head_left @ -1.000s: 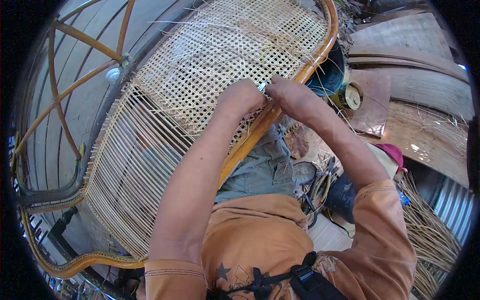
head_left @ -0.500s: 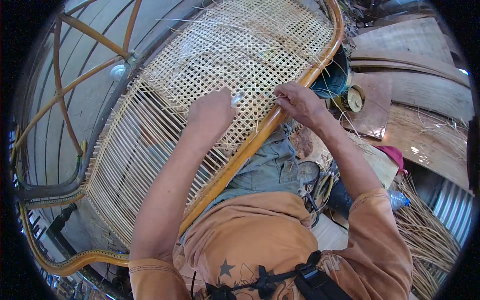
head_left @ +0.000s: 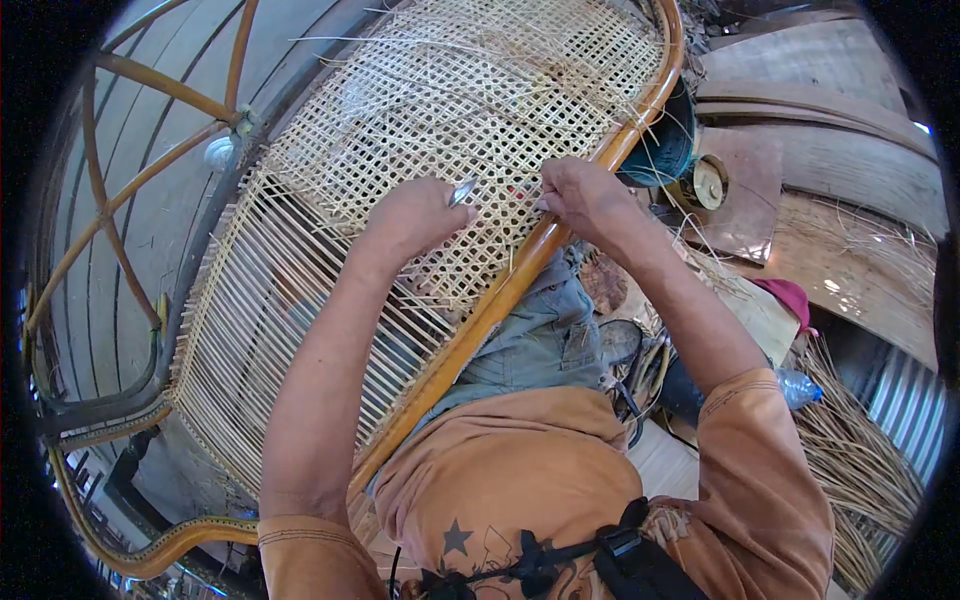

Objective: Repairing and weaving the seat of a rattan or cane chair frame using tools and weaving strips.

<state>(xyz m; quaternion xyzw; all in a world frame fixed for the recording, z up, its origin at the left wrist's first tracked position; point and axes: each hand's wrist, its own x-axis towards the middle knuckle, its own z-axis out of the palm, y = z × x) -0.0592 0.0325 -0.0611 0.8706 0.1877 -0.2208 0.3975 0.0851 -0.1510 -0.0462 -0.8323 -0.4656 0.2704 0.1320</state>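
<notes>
A woven cane panel (head_left: pixel 430 110) lies in front of me, with an open lattice in its far part and parallel bare strands (head_left: pixel 270 330) in its near left part. A glossy bent rattan rail (head_left: pixel 440 375) borders it on my side. My left hand (head_left: pixel 415 215) is closed over the panel, and a small pointed metal tool (head_left: pixel 463 190) sticks out between its thumb and fingers. Beside the rail, my right hand (head_left: pixel 580 192) pinches its fingers together at the edge of the weave. Whatever lies between those fingertips is too small to make out.
Loose cane ends (head_left: pixel 555 75) trail over the far lattice. A crossed-pole rattan frame (head_left: pixel 105 215) stands at left. On the right are a teal bucket (head_left: pixel 665 150), a round tin (head_left: pixel 708 185), wooden boards (head_left: pixel 830 160), a plastic bottle (head_left: pixel 798 388) and a bundle of long rattan strips (head_left: pixel 860 450).
My left hand has turned and its thumb has spread, so more of the metal tool shows. My right hand has shifted slightly left, its fingers now lower at the rail.
</notes>
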